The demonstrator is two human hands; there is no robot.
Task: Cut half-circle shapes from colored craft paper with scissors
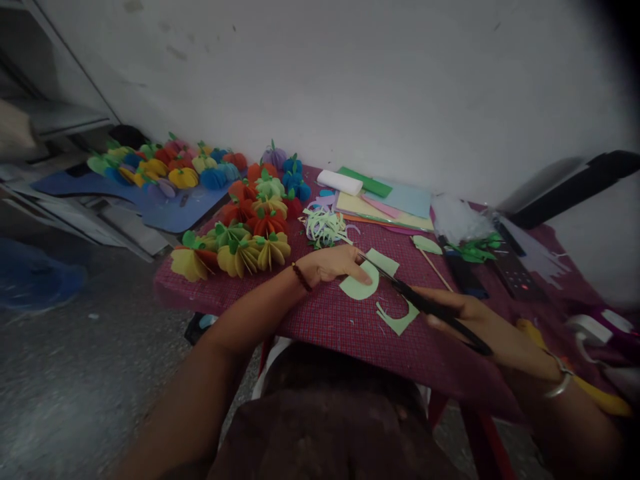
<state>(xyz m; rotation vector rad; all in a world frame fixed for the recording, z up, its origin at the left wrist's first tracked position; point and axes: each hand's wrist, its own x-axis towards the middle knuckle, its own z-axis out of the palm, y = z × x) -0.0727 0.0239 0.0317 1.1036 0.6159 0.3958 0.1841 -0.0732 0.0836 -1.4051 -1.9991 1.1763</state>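
A piece of pale green paper [357, 287] is pinched between the thumb and fingers of the left hand [339, 264], just right of the centre of the frame. A pair of black scissors [425, 301] is held by its handles in the right hand [480, 328], at the lower right, with the blades pointed toward the upper left and brought to the paper; how far the blades are parted cannot be told. A pale green offcut [407, 321] with a curved edge is seen on the red tablecloth [320, 321], just below the scissors. Above the left hand, a heap of thin paper strips [325, 225] is gathered, and coloured sheets [417, 199] are stacked near a white roll [340, 181] in the upper middle. Left of centre, folded paper ornaments [240, 257] are crowded together, and more are spread over a blue table [155, 205] at the upper left.
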